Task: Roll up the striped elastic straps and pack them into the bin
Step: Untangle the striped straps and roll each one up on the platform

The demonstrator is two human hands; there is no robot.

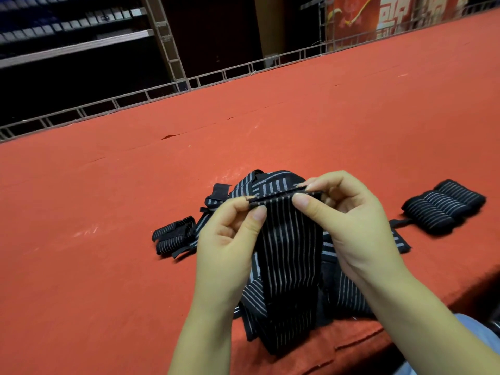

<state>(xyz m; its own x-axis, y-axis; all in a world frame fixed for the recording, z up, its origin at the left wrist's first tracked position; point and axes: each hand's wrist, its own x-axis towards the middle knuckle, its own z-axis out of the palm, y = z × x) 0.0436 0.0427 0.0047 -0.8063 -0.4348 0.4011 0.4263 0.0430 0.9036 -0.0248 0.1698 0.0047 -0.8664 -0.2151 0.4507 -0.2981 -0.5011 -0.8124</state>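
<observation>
Black white-striped elastic strap (286, 255): both hands, left (230, 234) and right (349, 220), pinch its top edge; start the roll tight, edges aligned.

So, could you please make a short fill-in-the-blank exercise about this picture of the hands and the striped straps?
1. Both hands pinch the top edge of a striped strap, and the left hand and right hand hold it above a ____ of unrolled straps.
2. The table cover is ____ in colour.
3. The finished rolls lie on the person's ____ side.

Missing words: pile; red; right
</observation>
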